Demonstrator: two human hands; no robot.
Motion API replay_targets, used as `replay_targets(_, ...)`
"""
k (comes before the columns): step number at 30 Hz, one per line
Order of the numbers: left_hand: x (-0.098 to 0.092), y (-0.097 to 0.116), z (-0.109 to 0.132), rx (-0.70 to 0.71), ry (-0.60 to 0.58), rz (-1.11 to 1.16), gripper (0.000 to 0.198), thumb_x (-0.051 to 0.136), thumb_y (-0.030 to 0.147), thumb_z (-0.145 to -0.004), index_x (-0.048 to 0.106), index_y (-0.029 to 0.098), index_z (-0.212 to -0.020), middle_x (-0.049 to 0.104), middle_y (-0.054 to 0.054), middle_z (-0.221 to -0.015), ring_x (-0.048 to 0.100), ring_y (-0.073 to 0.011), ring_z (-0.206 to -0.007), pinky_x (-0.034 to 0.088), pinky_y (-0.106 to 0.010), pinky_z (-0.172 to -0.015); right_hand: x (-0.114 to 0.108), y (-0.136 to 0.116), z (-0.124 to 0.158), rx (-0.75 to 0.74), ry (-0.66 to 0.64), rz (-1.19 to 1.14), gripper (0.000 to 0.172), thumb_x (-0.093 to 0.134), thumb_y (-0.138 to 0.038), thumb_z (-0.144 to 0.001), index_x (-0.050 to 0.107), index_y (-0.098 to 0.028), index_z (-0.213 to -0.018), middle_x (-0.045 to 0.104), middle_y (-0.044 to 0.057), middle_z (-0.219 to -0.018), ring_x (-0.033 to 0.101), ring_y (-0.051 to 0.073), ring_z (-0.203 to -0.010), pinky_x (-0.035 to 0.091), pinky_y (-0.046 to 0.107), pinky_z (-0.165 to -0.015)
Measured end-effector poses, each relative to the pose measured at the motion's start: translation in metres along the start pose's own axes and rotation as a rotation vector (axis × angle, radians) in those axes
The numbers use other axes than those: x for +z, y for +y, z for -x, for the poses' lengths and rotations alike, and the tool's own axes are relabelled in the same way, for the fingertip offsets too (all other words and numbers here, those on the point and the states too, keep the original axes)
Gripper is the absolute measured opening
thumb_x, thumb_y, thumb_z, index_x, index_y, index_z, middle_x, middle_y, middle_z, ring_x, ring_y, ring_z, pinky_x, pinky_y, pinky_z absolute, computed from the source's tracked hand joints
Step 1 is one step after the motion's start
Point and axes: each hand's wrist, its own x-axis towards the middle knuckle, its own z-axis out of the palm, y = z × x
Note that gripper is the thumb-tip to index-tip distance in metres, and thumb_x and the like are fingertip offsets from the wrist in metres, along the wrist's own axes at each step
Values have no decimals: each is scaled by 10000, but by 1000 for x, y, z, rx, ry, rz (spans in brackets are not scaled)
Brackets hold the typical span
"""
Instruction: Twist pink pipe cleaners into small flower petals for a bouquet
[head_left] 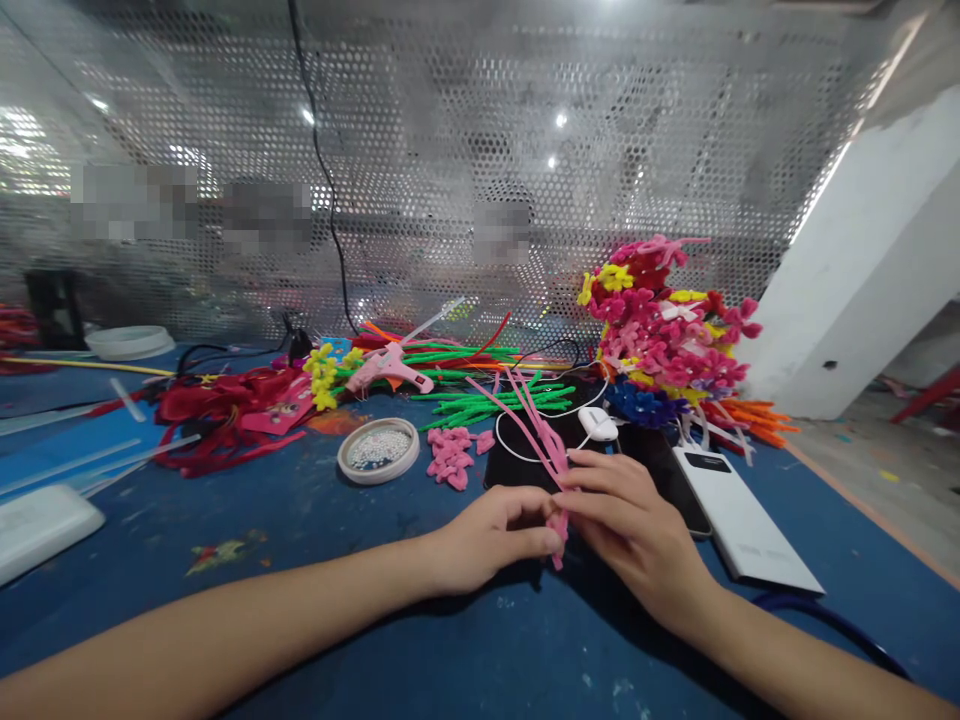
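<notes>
Several pink pipe cleaners [541,432] stand in a bunch between my two hands, their loose ends fanning up and to the left. My left hand [499,535] pinches the lower part of the bunch between thumb and fingers. From the other side, my right hand [634,525] closes its thumb and fingertips on the same bunch, a little higher. A short twisted pink end pokes out below the fingers. Just beyond my left hand lies a small heap of bent pink pipe-cleaner pieces [450,458]. Beside it sits a round white dish of small pale beads [377,450].
Behind are green pipe cleaners [499,400], a pink glue gun [390,370] and red ribbons [232,415]. At right stand a pile of fuzzy flowers [667,335], a white power bank [750,520], a dark phone [664,475] and a white earbud case [598,423]. A perforated metal panel [450,170] rises at the back.
</notes>
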Motion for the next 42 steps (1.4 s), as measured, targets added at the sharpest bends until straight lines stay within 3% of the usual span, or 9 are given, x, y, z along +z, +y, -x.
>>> replay_targets(3, 0, 0, 0, -38, 33, -11, 260, 632, 382, -761, 565, 133, -738, 566, 9, -665, 495, -104, -640, 391, -238, -653, -2, 0, -1, -13, 24, -23, 174, 553, -130, -848, 619, -237, -968, 674, 23, -918, 578, 198, -1006, 396, 435, -905)
replay_targets(7, -2, -3, -3, -57, 31, 23, 252, 635, 377, -759, 569, 135, -735, 574, 8, -666, 500, -104, -643, 390, -244, -657, -3, -7, -2, 45, -27, -81, 174, 470, -139, -893, 614, -194, -975, 667, 48, -853, 606, 150, -787, 489, 302, -698)
replay_targets(12, 0, -7, -3, -72, 68, 106, 261, 691, 360, -709, 563, 132, -713, 610, -3, -675, 518, -102, -632, 394, -242, -645, -2, -12, -2, 50, 6, -13, 142, 467, -149, -891, 606, -165, -909, 649, 66, -807, 582, 169, -764, 474, 314, -688)
replay_targets(16, 5, -8, 0, -13, 121, 89, 215, 693, 297, -719, 564, 125, -724, 627, -17, -726, 555, -113, -695, 413, -254, -698, -1, -11, 0, 83, -66, -109, 105, 473, -146, -885, 572, -179, -879, 630, 41, -774, 552, 150, -733, 456, 279, -662)
replay_targets(22, 8, -2, 9, 62, 241, -217, 177, 695, 300, -728, 606, 154, -776, 595, 19, -735, 519, -94, -670, 398, -213, -628, 0, -8, 2, 330, -227, -294, 142, 491, -268, -878, 574, -195, -789, 600, -6, -688, 542, 108, -607, 427, 212, -552)
replay_targets(27, 9, 2, 12, 141, 261, -373, 175, 667, 315, -762, 689, 191, -882, 668, -7, -798, 575, -117, -718, 421, -220, -660, -1, -6, 1, 457, -208, -314, 173, 540, -308, -824, 558, -185, -705, 569, -18, -613, 508, 106, -554, 390, 210, -505)
replay_targets(34, 8, 1, 10, 171, 282, -386, 111, 668, 278, -762, 732, 201, -811, 689, -23, -787, 597, -127, -702, 445, -232, -676, 2, -7, 0, 500, -207, -290, 120, 554, -244, -780, 542, -183, -677, 555, -28, -606, 488, 101, -548, 376, 211, -511)
replay_targets(42, 4, 0, 5, 27, 374, -290, 93, 677, 249, -734, 705, 162, -752, 686, -17, -740, 591, -143, -704, 433, -248, -675, -1, -15, -5, 421, -306, -341, 71, 506, -179, -813, 573, -177, -837, 559, -22, -662, 484, 102, -573, 380, 210, -537)
